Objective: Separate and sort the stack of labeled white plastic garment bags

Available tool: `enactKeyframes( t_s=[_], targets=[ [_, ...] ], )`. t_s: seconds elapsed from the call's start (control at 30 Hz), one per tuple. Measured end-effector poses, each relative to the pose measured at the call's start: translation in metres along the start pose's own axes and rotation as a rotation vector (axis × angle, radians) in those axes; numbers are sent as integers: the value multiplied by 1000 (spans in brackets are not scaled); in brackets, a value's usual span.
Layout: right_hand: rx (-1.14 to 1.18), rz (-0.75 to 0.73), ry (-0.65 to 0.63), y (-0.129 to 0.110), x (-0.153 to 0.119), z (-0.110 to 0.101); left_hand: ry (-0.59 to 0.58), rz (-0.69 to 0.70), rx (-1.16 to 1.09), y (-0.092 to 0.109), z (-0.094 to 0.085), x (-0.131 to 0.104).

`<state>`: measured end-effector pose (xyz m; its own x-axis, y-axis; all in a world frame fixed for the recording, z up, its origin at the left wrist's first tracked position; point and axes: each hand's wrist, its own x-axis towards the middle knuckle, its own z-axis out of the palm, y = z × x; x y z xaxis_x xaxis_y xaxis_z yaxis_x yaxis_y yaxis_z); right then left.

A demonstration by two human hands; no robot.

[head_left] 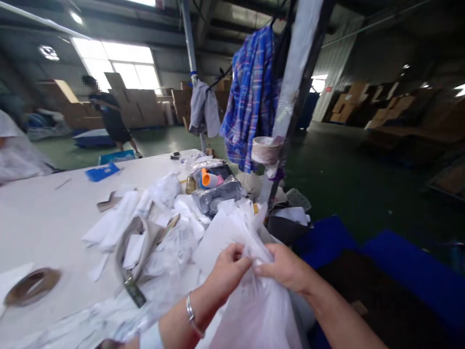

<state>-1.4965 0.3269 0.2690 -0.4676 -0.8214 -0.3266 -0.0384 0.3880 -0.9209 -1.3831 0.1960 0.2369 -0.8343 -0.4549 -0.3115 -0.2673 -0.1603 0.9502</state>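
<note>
Both of my hands pinch a thin, whitish plastic bag [254,310] near the table's right edge. My left hand [228,269] grips the gathered film with thumb and fingers, a silver bangle on its wrist. Close beside it, my right hand [281,266] has its thumb and fingers closed on the same film. Above the hands the bag's upper part stands up in loose folds. What lies inside the bag, if anything, I cannot make out. A pile of clear crumpled plastic [174,247] spreads just left of my left hand.
A metal post [290,97] with a tape roll [267,150] and a hanging plaid shirt [250,87] rises ahead. On the white table [69,213] lie a brown tape roll [32,286], a grey strap [123,242] and a blue piece [102,172]. A person [109,114] stands far left.
</note>
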Motion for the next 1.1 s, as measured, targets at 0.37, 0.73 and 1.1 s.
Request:
enactKeyframes(
  t_s=[0.37,0.73,1.1],
  targets=[
    [-219,0,91,-4,5,14,132,203,309,-4,-3,-8],
    [-193,118,139,-33,-20,-23,112,40,-366,3,-75,-24],
    [-345,-102,39,-61,-9,21,5,-138,-609,18,-48,-39]
  ],
)
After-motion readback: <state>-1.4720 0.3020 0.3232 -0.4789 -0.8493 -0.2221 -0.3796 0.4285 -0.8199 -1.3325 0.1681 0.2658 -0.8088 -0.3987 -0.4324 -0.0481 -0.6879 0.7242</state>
